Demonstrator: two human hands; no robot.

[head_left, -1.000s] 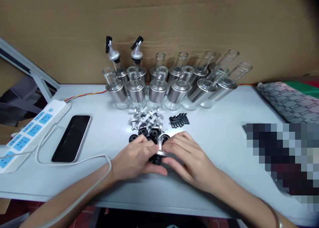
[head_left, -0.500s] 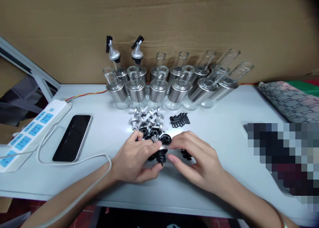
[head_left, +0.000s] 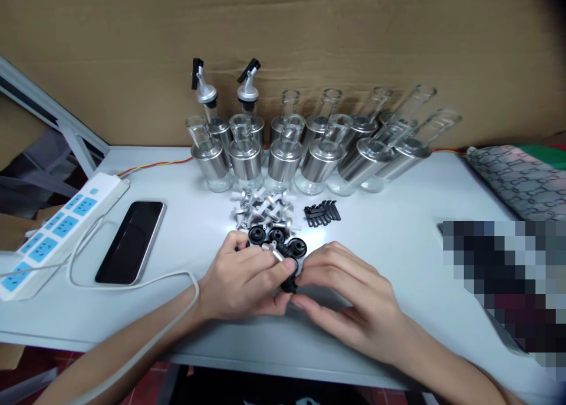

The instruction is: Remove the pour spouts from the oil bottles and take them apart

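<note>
My left hand (head_left: 243, 281) is closed around a bottle pourer (head_left: 289, 283), its silver spout pointing up and left and its black ribbed stopper toward the right. Thumb and fingers of my right hand (head_left: 354, 302) pinch the stopper's lower end; its tip is hidden between them. Just beyond my hands lie several black stoppers (head_left: 297, 247), some partly covered by my left fingers. Behind those is a pile of silver spouts (head_left: 260, 207). To its right, small black levers (head_left: 322, 213) lie in a row.
Several glass bottles with metal sleeves (head_left: 285, 163) stand along the back; two carry fitted pourers (head_left: 248, 92). At left are a phone (head_left: 131, 243), a power strip (head_left: 57, 231) and a white cable (head_left: 132, 286) crossing my left forearm. Patterned fabric (head_left: 522, 181) lies at right.
The pourer has tilted in my left hand, its stopper swinging toward the right. My right fingers have closed from beside the stopper onto its lower end. The view has shifted slightly.
</note>
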